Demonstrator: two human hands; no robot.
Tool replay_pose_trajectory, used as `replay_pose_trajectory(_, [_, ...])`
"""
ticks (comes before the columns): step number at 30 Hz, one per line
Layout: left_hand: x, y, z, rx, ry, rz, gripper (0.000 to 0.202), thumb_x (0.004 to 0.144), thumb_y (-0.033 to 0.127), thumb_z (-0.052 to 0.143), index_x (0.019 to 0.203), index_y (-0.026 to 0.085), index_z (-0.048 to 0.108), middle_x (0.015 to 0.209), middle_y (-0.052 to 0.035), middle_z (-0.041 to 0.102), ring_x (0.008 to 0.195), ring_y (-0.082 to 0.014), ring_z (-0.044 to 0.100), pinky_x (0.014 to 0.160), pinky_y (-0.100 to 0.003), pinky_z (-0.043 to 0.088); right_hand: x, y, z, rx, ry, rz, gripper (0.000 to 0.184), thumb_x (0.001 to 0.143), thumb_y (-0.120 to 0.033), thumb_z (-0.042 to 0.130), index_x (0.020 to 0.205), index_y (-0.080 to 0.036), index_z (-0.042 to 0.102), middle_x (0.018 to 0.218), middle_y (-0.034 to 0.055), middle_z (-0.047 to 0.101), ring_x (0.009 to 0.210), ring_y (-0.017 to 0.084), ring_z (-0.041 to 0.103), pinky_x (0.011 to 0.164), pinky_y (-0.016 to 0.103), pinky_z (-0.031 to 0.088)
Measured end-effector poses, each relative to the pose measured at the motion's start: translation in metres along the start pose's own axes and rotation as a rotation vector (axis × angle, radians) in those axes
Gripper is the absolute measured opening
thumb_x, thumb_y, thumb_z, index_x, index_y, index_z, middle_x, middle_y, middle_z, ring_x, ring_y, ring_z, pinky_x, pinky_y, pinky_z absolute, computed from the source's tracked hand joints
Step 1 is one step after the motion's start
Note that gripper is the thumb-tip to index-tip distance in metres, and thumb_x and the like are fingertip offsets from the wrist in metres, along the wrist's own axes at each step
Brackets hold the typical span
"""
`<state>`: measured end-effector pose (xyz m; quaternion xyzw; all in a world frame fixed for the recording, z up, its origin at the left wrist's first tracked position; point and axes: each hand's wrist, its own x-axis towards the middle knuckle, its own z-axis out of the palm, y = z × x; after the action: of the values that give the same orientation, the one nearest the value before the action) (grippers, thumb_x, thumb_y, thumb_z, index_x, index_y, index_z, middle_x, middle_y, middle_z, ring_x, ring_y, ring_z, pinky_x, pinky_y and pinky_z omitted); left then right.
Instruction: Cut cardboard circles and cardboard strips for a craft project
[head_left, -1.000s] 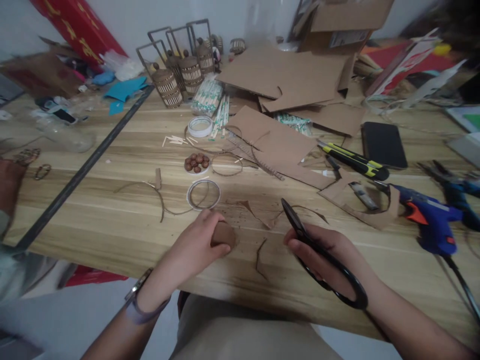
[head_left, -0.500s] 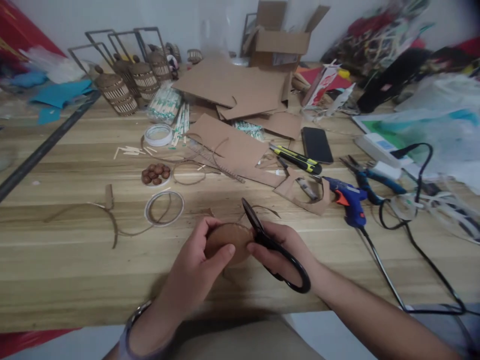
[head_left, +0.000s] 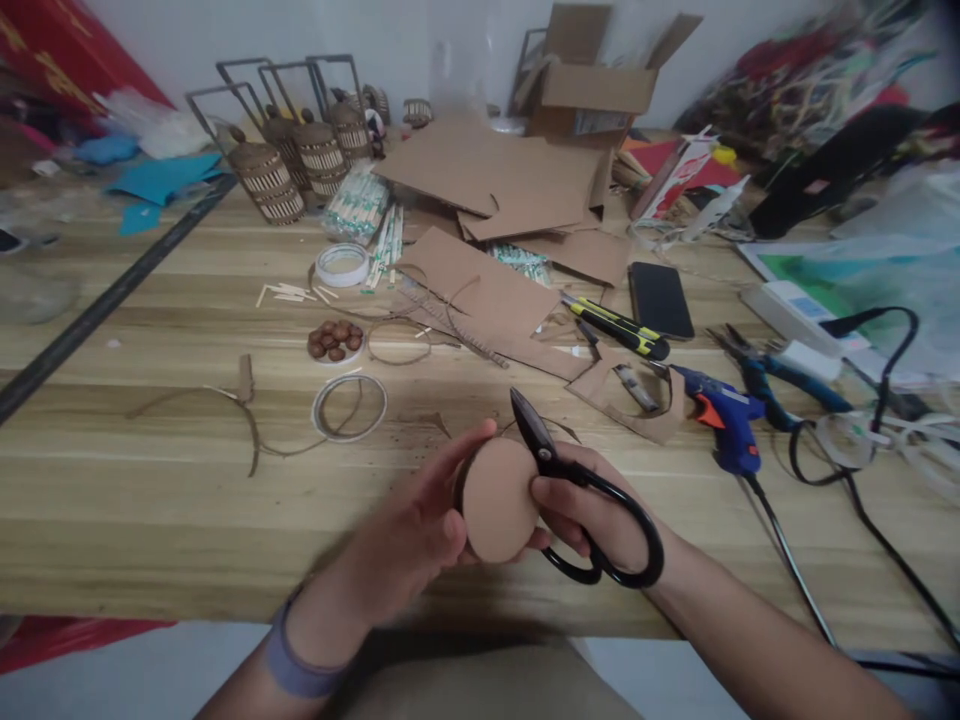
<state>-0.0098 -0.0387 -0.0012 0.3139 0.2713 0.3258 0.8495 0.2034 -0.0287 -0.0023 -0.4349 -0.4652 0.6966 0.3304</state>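
Note:
A round cardboard disc is held above the front of the table, its flat face toward me. My left hand is curled about the disc's left edge, with some fingers behind it. In my right hand is a pair of black-handled scissors, blades together and pointing up and left. My right thumb and fingers also touch the disc's right edge. Thin curled cardboard scraps lie on the table just behind the hands.
A tape roll and a dish of brown balls stand to the left. Cardboard sheets, a utility knife and a phone lie farther back. At right are a blue glue gun with its cord and pliers.
The disc has turned from a tilted, foreshortened position to show its flat face. My left thumb has moved off its face to the lower left edge. The view has shifted slightly left.

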Motion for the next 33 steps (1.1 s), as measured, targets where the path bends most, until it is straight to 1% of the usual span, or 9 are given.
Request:
replay_pose_trajectory(6, [0.002,-0.002,0.003,-0.029,0.026,0.077,0.078,0.064,0.056,0.093,0.134,0.04,0.062,0.144,-0.0031,0.06,0.121,-0.0336,0.066,0.103,-0.049,0.053,0.0,0.0,0.006,-0.054,0.045,0.012,0.04,0.079,-0.06,0.068,0.08,-0.024,0.052,0.043,-0.0092,0.042,0.033,0.008,0.031,0.033,0.021,0.023])
replay_pose_trajectory(10, [-0.006,0.0,0.003,0.06,0.04,0.094,0.071,0.075,0.051,0.087,0.139,0.036,0.059,0.15,-0.0065,0.056,0.133,-0.0355,0.058,0.107,-0.052,0.051,-0.003,-0.002,0.01,-0.164,0.147,-0.056,0.03,0.081,-0.05,0.066,0.077,-0.024,0.052,0.045,-0.0072,0.046,0.035,0.01,0.036,0.034,0.023,0.031])
replay_pose_trajectory(13, [-0.014,0.0,0.003,0.219,0.08,0.076,0.061,0.092,0.05,0.07,0.148,0.036,0.05,0.156,-0.0075,0.05,0.137,-0.0336,0.055,0.106,-0.05,0.053,-0.004,-0.006,0.013,-0.331,0.261,-0.184,0.02,0.078,-0.04,0.064,0.072,-0.024,0.053,0.047,-0.0066,0.046,0.039,0.01,0.038,0.039,0.024,0.035])
replay_pose_trajectory(15, [-0.016,-0.002,0.004,0.374,0.155,0.095,0.06,0.095,0.048,0.064,0.151,0.035,0.046,0.155,-0.0064,0.052,0.136,-0.0326,0.055,0.104,-0.047,0.056,-0.005,-0.008,0.014,-0.456,0.316,-0.268,0.015,0.075,-0.035,0.063,0.07,-0.023,0.055,0.05,-0.0049,0.049,0.043,0.011,0.042,0.042,0.024,0.036])
replay_pose_trajectory(17, [-0.016,-0.005,0.006,0.535,0.258,0.14,0.053,0.097,0.047,0.061,0.147,0.03,0.052,0.15,-0.008,0.057,0.13,-0.0325,0.061,0.099,-0.045,0.059,-0.006,-0.009,0.015,-0.518,0.335,-0.314,0.012,0.073,-0.034,0.063,0.071,-0.023,0.057,0.053,-0.004,0.051,0.046,0.011,0.044,0.044,0.024,0.037])
replay_pose_trajectory(20, [-0.012,-0.009,0.005,0.745,0.35,0.26,0.034,0.099,0.04,0.056,0.127,0.022,0.066,0.134,-0.0106,0.069,0.117,-0.03,0.07,0.091,-0.039,0.063,-0.009,-0.005,0.015,-0.446,0.316,-0.315,0.013,0.077,-0.033,0.067,0.076,-0.023,0.06,0.055,-0.0048,0.05,0.045,0.01,0.043,0.044,0.024,0.036])
replay_pose_trajectory(23, [-0.01,-0.012,-0.002,0.938,0.31,0.481,0.025,0.099,0.021,0.055,0.121,0.025,0.068,0.124,-0.0062,0.075,0.114,-0.0238,0.072,0.094,-0.032,0.061,-0.012,0.002,0.014,-0.26,0.269,-0.298,0.018,0.083,-0.039,0.071,0.086,-0.022,0.063,0.056,-0.0058,0.049,0.044,0.01,0.042,0.042,0.024,0.035])
replay_pose_trajectory(27, [-0.012,-0.012,-0.014,1.115,0.136,0.753,0.051,0.092,0.0,0.049,0.132,0.031,0.061,0.137,-0.0015,0.069,0.125,-0.0191,0.066,0.106,-0.03,0.053,-0.013,0.005,0.013,-0.106,0.215,-0.341,0.018,0.085,-0.038,0.072,0.087,-0.022,0.062,0.054,-0.0069,0.047,0.043,0.01,0.041,0.041,0.024,0.035])
replay_pose_trajectory(33, [-0.015,-0.009,-0.012,1.154,0.122,0.725,0.059,0.089,-0.002,0.052,0.134,0.036,0.059,0.14,0.0036,0.067,0.126,-0.0163,0.065,0.108,-0.026,0.05,-0.012,-0.001,0.012,-0.105,0.193,-0.383,0.011,0.083,-0.025,0.07,0.082,-0.022,0.059,0.055,-0.0074,0.047,0.043,0.008,0.04,0.041,0.023,0.033])
